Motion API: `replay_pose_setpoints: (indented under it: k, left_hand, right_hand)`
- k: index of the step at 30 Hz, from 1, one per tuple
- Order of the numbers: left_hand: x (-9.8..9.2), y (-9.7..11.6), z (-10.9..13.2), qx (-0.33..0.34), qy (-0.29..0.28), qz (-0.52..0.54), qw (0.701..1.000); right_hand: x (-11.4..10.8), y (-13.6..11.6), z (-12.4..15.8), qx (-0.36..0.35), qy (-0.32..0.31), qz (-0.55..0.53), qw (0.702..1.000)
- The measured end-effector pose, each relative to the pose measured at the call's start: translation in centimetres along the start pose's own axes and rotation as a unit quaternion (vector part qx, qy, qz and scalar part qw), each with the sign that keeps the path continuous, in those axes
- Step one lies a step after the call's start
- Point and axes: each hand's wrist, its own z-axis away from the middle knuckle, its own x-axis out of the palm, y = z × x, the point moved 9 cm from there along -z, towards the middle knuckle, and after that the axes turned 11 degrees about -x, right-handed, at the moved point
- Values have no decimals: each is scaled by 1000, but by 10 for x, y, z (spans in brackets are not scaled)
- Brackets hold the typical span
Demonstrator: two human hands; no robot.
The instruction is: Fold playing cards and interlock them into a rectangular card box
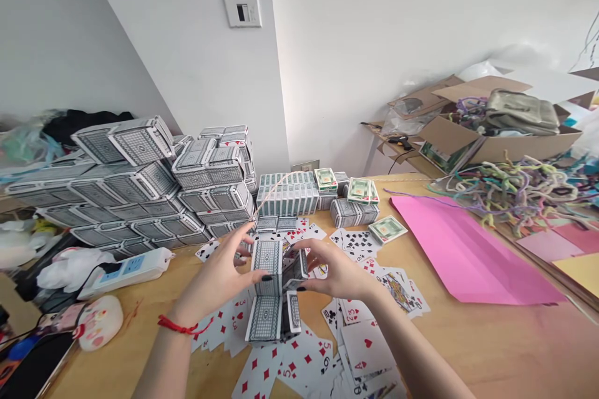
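Observation:
A block of folded playing cards [266,318] with patterned grey-blue backs stands upright in front of me, its right side partly open. My left hand [224,265] grips its left side, the dark-nailed thumb on the front face and the other fingers behind. On the right, a folded playing card [296,271] is pinched between the thumb and fingers of my right hand [334,271], at the block's open side. Loose playing cards [299,358] lie face up around and under both hands, diamonds, hearts and clubs among them.
Stacked folded-card blocks [140,187] rise at the left and back. Green card boxes [387,229] sit behind my right hand. A pink sheet [468,255], tangled yarn [528,190] and an open carton [510,143] are at right. A power strip [135,271] and phone [42,365] lie left.

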Motion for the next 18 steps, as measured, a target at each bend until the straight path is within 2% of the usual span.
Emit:
replay_pose_setpoints:
  k: [4,10,18]
  left_hand:
    - [14,-11,3,-43,-90,-4,995]
    - [30,-4,3,-67,-160,133,976]
    - [28,0,3,-66,-184,196,961]
  right_hand:
    - [0,0,0,-1,2,4,1000]
    - [0,-1,-1,-1,4,7,1000]
    - [1,2,-2,7,9,-2,1000]
